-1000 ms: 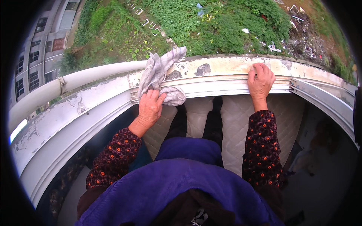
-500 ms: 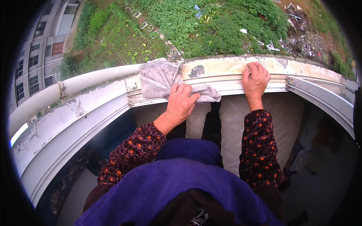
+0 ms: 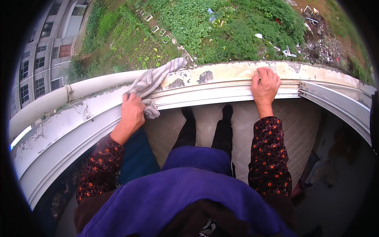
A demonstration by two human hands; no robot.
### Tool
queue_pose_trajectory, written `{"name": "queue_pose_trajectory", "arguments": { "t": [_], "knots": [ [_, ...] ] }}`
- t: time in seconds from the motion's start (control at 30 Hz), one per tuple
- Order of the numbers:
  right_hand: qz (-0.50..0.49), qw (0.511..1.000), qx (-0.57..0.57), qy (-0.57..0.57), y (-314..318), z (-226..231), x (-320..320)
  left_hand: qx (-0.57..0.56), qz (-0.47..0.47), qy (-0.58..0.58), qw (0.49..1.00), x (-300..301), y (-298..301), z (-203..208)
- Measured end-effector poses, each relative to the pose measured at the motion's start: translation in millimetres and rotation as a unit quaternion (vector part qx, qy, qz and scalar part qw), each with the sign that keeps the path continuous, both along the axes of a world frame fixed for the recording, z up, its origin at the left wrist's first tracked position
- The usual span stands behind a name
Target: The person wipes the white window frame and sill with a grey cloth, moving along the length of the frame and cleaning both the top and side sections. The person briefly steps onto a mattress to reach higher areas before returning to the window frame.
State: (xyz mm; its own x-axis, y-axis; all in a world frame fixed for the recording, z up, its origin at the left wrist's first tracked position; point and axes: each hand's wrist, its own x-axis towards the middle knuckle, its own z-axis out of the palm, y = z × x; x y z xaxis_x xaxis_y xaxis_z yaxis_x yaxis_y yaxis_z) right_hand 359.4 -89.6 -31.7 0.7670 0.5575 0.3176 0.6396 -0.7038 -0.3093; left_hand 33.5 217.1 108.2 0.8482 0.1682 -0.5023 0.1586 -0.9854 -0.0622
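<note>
My left hand (image 3: 132, 112) is closed on a grey-white rag (image 3: 152, 81) at the left part of the window frame. One end of the cloth drapes over the outer ledge beside a white pipe, and another end bunches on the frame's inner edge. My right hand (image 3: 265, 87) curls its fingers over the white window track (image 3: 221, 91), farther right, with fingertips against the stained sill (image 3: 237, 71). Paint has flaked off the sill in grey patches. Part of each hand's grip is hidden behind its knuckles.
A white pipe (image 3: 43, 100) runs outside the ledge on the left. A sliding sash (image 3: 339, 100) stands at right. My feet are on a quilted beige mattress (image 3: 244, 138), near a blue cushion (image 3: 138, 152). Far below outside lie greenery (image 3: 237, 39), litter and a grey building (image 3: 39, 55).
My left hand has moved left along the frame, pulling the rag with it, and the rag is now stretched out and twisted. My right hand stays in nearly the same place.
</note>
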Motion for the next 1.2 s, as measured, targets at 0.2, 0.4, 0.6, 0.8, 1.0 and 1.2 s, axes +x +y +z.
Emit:
{"name": "queue_pose_trajectory", "arguments": {
  "t": [0.2, 0.4, 0.6, 0.8, 1.0, 1.2],
  "knots": [
    [-0.009, 0.995, 0.083, 0.053, 5, 9, -4, -0.337, 0.042, -0.343, 0.876, 161, -86, -17],
    [-0.043, 0.986, 0.142, 0.07, -6, 1, -1, -0.293, 0.019, -0.407, 0.865, 236, -179, -120],
    [-0.018, 0.991, 0.115, 0.061, -6, -6, -3, -0.281, 0.03, -0.406, 0.869, 218, -167, -143],
    [-0.018, 0.993, 0.101, 0.06, -8, -6, -6, -0.329, 0.083, -0.311, 0.888, 245, -174, -143],
    [-0.004, 0.993, 0.111, 0.042, -17, -14, 0, -0.34, 0.103, -0.286, 0.89, 237, -167, -136],
    [-0.007, 0.992, 0.107, 0.062, -16, -12, 3, -0.324, 0.076, -0.234, 0.913, 173, -99, -131]
  ]
}}
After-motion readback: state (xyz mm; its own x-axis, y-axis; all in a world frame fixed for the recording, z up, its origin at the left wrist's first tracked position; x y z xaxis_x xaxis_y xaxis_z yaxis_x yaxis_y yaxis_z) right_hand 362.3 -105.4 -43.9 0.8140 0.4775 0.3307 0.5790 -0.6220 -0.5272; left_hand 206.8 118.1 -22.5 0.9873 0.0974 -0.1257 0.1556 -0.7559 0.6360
